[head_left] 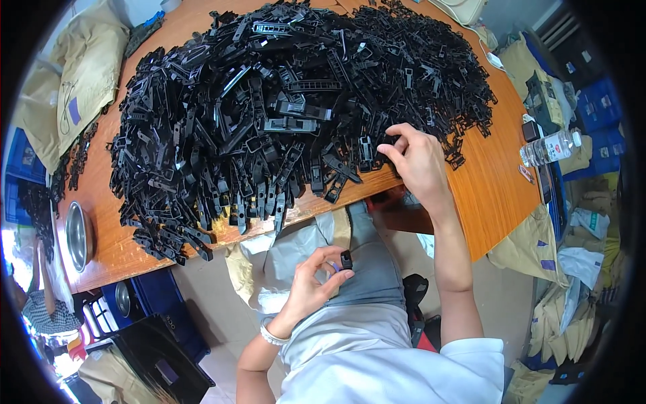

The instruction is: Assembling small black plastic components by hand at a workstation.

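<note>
**Left hand pinches one clip over the lap; right hand is in the heap on the bench**

Left to right:

- Steel bowl (79, 236) sits on the bench (494, 188) near its left end, well apart from both hands.
- Heap of black plastic clips (269, 114) covers most of the bench top. Its near fringe hangs over the front edge, long axes there pointing mostly toward the person.
- Left hand (311, 283) is below the bench edge, over the lap, thumb and forefinger pinched on a small black clip (346, 260). Other fingers loosely curled. The clip is too small to read its axis.
- Right hand (412, 158) is up on the bench at the heap's near-right edge, fingers curled down onto the clips. Whether it has one gripped, cannot tell.
- Plastic bottle (548, 148) lies on its side at the far right, away from the hands.

Key relation: heap lies up and forward of the left hand; the right hand is the nearer one, touching it.
</note>
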Demonstrator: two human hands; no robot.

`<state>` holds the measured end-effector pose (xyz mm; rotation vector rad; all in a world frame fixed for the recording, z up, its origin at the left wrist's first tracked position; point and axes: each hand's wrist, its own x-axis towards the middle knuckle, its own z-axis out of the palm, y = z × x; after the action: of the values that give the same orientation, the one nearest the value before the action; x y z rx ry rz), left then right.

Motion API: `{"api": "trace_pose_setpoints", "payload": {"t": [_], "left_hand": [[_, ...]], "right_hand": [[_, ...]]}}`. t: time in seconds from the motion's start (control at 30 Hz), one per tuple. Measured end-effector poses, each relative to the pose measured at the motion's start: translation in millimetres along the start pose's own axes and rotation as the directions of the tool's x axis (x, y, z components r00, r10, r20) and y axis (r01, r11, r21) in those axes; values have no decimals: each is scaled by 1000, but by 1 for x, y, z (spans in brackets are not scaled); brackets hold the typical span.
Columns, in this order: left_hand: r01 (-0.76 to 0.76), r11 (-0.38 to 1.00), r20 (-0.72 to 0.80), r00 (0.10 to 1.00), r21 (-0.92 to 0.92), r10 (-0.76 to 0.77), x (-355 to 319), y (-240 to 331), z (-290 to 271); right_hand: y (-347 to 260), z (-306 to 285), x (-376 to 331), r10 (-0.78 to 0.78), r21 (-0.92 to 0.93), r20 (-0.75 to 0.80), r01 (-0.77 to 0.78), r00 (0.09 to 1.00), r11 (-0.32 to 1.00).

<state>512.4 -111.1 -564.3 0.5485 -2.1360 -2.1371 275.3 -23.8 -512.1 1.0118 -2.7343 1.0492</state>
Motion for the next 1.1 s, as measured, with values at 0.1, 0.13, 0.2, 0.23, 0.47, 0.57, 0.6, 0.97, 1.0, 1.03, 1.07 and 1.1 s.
{"api": "trace_pose_setpoints", "payload": {"t": [0.1,0.13,0.2,0.23,0.47,0.57,0.6,0.97,1.0,1.03,1.07,1.1], "left_hand": [[6,999,9,1000,-52,-5,0,2,2],[4,998,3,1000,-61,-4,0,3,2],[1,997,3,1000,-76,-1,2,3,2],[20,995,-1,1000,-97,-20,3,1,2],[124,852,-6,989,-508,-148,14,-1,2],[85,679,22,995,-729,-101,17,0,0],[93,622,51,995,-777,-84,19,-2,-1],[63,380,17,992,-923,-121,14,6,-6],[149,344,118,987,-927,-111,12,5,-11],[236,308,216,971,-922,-97,11,4,-13],[240,369,200,969,-898,-142,11,10,-9],[231,363,192,971,-903,-140,10,13,-10]], "right_hand": [[6,4,-1,-2,123,22,-1,1000,992],[7,2,-2,-3,123,25,0,1000,992],[8,-6,-5,183,586,249,-298,951,753],[10,-8,-8,185,583,251,-300,950,755],[14,4,-40,260,705,200,-323,945,632],[1,9,-67,174,786,135,-213,975,580],[-6,9,-76,152,814,164,-221,975,538],[-27,27,-106,-283,785,69,123,957,607],[-27,27,-104,-289,788,79,118,954,605],[-28,27,-102,-337,778,80,153,938,609],[-29,26,-99,-389,766,80,193,918,613],[-29,25,-97,-397,766,87,193,914,613]]}}
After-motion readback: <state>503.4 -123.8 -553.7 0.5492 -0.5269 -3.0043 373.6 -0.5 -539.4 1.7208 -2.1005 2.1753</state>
